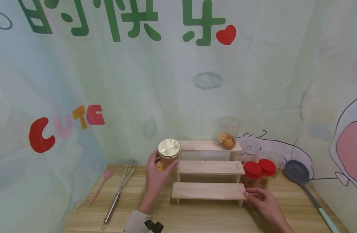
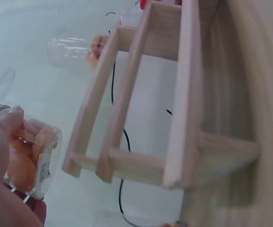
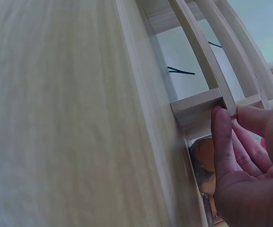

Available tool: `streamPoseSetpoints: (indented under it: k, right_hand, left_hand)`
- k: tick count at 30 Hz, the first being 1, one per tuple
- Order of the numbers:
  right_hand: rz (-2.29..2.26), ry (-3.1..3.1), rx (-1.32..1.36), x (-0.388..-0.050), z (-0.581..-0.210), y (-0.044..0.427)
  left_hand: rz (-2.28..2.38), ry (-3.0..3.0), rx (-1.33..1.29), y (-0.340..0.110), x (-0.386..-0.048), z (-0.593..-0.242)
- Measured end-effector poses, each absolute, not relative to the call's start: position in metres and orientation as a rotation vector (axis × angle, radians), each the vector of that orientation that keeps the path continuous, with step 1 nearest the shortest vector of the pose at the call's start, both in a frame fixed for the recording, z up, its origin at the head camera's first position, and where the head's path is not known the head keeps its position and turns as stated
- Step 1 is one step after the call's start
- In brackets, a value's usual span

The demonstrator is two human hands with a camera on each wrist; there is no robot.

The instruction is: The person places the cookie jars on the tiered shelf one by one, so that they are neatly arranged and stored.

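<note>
"Left hand [image 1: 156,178]?"
"Its fingers [image 1: 153,160] grip a clear, gold-lidded cylindrical jar [image 1: 169,153] near the back edge of the wood-grain desk [image 1: 207,220]."
"Right hand [image 1: 264,203]?"
"Pinching the front right corner of a pale wooden three-step rack [image 1: 210,167] on the desk."

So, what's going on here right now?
A person's left grip holds a gold-lidded jar in the air by the left end of the wooden rack, not set down on any step. The right grip pinches the right end of the bottom step. A clear jar stands at the right end of the top step. Red-lidded jars stand just right of the rack; the whisk and spoon lie to its left, the skimmer to its right.
</note>
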State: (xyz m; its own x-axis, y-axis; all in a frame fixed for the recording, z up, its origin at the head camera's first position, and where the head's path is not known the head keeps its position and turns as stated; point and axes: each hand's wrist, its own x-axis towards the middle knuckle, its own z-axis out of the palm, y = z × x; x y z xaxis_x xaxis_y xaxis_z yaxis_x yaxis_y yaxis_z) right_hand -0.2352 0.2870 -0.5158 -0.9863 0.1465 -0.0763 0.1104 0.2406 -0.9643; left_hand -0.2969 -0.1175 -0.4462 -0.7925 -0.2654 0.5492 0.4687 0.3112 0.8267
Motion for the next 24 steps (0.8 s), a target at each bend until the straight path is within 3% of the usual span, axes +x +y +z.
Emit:
streamPoseSetpoints:
  k: [11, 24]
  right_hand:
    - [1.894, -2.416, -0.215, -0.235, -0.515, 0.289]
    - [1.905, -2.386, -0.186, -0.234, -0.519, 0.287]
  left_hand:
    - [-1.531, -1.942, -0.274, -0.061, -0.317, -0.407]
    - [-1.371, -2.302, -0.295, -0.004, -0.354, -0.392]
